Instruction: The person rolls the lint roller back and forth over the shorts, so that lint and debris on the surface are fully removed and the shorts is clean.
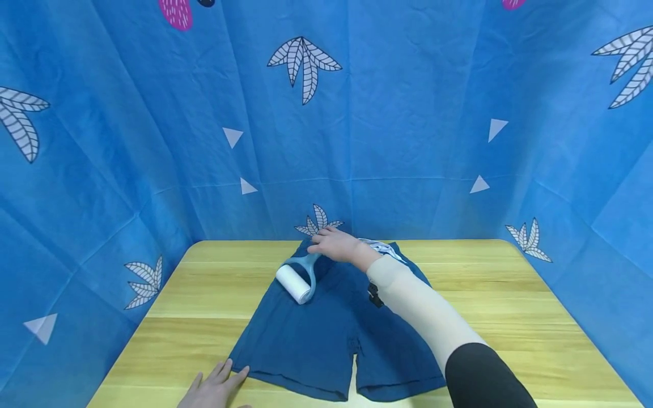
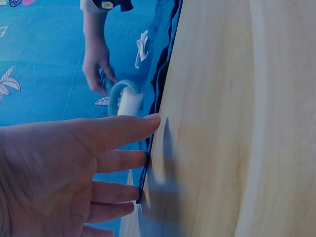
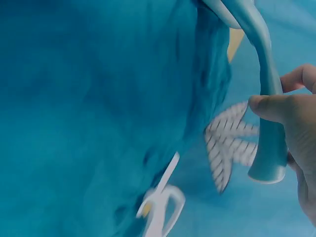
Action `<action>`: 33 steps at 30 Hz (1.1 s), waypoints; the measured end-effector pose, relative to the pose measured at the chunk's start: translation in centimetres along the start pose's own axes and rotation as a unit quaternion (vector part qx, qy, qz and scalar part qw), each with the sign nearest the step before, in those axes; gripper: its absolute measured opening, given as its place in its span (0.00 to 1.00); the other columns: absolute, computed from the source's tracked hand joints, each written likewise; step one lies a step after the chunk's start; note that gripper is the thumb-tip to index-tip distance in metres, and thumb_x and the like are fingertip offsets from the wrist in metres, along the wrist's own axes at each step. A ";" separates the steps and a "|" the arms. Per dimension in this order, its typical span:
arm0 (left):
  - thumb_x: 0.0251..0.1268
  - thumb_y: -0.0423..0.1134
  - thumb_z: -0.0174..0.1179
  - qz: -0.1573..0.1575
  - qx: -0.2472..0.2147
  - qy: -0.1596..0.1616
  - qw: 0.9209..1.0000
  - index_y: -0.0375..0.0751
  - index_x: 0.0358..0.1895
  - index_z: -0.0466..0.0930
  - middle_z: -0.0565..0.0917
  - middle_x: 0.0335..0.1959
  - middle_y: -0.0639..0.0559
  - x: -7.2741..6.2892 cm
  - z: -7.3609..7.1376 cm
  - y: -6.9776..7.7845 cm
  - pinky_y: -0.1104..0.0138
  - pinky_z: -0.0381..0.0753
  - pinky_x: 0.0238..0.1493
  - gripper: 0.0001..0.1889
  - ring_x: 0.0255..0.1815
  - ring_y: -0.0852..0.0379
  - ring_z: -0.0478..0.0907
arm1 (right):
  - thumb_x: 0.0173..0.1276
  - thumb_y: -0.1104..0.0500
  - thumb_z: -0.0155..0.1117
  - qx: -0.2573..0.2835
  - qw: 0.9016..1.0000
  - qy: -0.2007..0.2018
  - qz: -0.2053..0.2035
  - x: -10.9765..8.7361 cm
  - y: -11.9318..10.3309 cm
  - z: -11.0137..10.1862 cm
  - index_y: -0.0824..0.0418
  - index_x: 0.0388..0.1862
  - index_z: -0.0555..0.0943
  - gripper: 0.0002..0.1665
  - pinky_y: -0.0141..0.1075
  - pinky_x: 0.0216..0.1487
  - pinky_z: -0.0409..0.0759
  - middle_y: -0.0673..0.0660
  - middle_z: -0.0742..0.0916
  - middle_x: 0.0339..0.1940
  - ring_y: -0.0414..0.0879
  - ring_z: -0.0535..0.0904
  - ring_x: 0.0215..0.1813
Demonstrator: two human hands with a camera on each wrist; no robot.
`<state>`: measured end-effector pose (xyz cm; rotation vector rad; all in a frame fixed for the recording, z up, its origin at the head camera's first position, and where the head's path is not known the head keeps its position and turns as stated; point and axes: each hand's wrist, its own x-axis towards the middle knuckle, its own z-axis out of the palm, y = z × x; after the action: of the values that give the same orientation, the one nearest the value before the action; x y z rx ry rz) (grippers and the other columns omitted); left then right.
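Observation:
Dark blue shorts (image 1: 326, 334) lie spread on the table, the waist at the far side and the leg hems near. My right hand (image 1: 336, 245) grips the light blue handle (image 3: 271, 143) of a lint roller (image 1: 293, 284), thumb and fingers around it. The roller's white cylinder overlaps the upper left of the shorts. In the head view, my left hand (image 1: 214, 388) is at the near left hem, fingers extended; the left wrist view shows its fingertips (image 2: 133, 193) right at the fabric's edge. A white drawstring (image 3: 160, 207) is tied at the waistband.
The wooden table (image 1: 500, 294) has rounded far corners. Blue cloth (image 1: 398, 141) printed with leaves and triangles hangs behind it and along both sides. A small black object (image 1: 374, 295) shows beneath my right wrist.

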<state>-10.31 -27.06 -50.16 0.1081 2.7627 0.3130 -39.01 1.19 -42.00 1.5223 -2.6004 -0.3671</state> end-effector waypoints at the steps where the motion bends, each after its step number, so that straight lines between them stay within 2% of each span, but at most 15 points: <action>1: 0.52 0.73 0.56 0.001 0.001 0.000 1.000 0.47 0.67 0.73 0.72 0.69 0.35 0.0 0.0 0.0 0.28 0.57 0.64 0.43 0.71 0.34 0.66 | 0.76 0.64 0.48 0.005 1.000 -0.002 0.014 -0.4 0.5 0.1 0.43 0.65 0.75 0.24 0.49 0.74 0.65 0.53 0.78 0.66 0.51 0.72 0.68; 4: 0.53 0.73 0.56 0.003 0.005 0.001 1.000 0.47 0.67 0.73 0.71 0.69 0.35 0.0 0.0 0.0 0.28 0.58 0.64 0.43 0.71 0.34 0.66 | 0.76 0.65 0.49 0.023 0.998 -0.011 0.054 -1.7 1.9 0.6 0.44 0.66 0.74 0.25 0.52 0.74 0.65 0.55 0.78 0.66 0.54 0.72 0.69; 10: 0.52 0.73 0.56 0.003 0.011 0.005 1.000 0.47 0.66 0.74 0.73 0.68 0.36 -0.2 0.0 0.1 0.28 0.60 0.63 0.43 0.70 0.34 0.67 | 0.74 0.68 0.50 0.020 0.993 -0.024 0.117 -4.8 4.5 1.3 0.46 0.64 0.75 0.25 0.51 0.70 0.69 0.55 0.80 0.64 0.55 0.74 0.65; 16: 0.52 0.74 0.55 0.005 0.023 0.010 1.000 0.48 0.66 0.74 0.73 0.67 0.36 -0.4 -0.2 0.5 0.29 0.62 0.62 0.44 0.70 0.35 0.67 | 0.73 0.68 0.52 0.040 0.979 -0.023 0.197 -8.1 6.9 2.0 0.50 0.66 0.75 0.26 0.52 0.71 0.67 0.57 0.81 0.63 0.56 0.74 0.65; 19: 0.52 0.75 0.54 0.005 0.026 0.011 1.000 0.47 0.66 0.74 0.73 0.68 0.36 -0.5 -0.4 0.6 0.29 0.62 0.63 0.44 0.70 0.35 0.67 | 0.72 0.70 0.52 0.048 0.974 -0.013 0.222 -9.3 7.6 2.1 0.51 0.65 0.76 0.26 0.52 0.71 0.68 0.58 0.82 0.61 0.57 0.74 0.64; 23: 0.52 0.74 0.54 0.006 0.025 0.010 1.000 0.47 0.66 0.74 0.73 0.67 0.35 -0.4 -0.5 0.5 0.29 0.62 0.63 0.44 0.70 0.34 0.67 | 0.71 0.70 0.55 0.054 0.974 0.010 0.219 -10.3 8.0 2.2 0.54 0.63 0.77 0.24 0.53 0.67 0.71 0.59 0.82 0.58 0.58 0.76 0.60; 26: 0.53 0.74 0.55 0.008 0.023 0.011 1.000 0.46 0.66 0.74 0.73 0.67 0.35 -0.4 -0.3 0.5 0.29 0.62 0.62 0.44 0.70 0.34 0.67 | 0.69 0.67 0.61 0.057 0.974 0.043 0.214 -11.0 8.1 2.0 0.56 0.58 0.78 0.19 0.52 0.62 0.74 0.59 0.83 0.53 0.58 0.77 0.55; 29: 0.52 0.74 0.56 0.006 0.019 0.011 1.000 0.47 0.66 0.74 0.73 0.67 0.36 -0.3 -0.2 0.5 0.29 0.62 0.62 0.44 0.70 0.34 0.67 | 0.66 0.64 0.65 0.060 0.972 0.100 0.203 -11.6 8.1 1.6 0.57 0.50 0.79 0.14 0.51 0.56 0.77 0.58 0.84 0.47 0.57 0.78 0.49; 33: 0.51 0.74 0.56 0.003 0.020 0.010 1.000 0.47 0.66 0.74 0.74 0.67 0.36 -0.3 -0.2 0.5 0.30 0.63 0.62 0.44 0.70 0.35 0.68 | 0.65 0.65 0.66 0.054 0.969 0.180 0.162 -11.8 7.7 0.3 0.57 0.43 0.79 0.10 0.49 0.52 0.78 0.56 0.84 0.42 0.55 0.78 0.44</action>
<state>-10.14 -26.63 -49.73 0.1227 2.7906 0.2617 -39.79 15.13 -39.92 1.0378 -2.5390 0.0791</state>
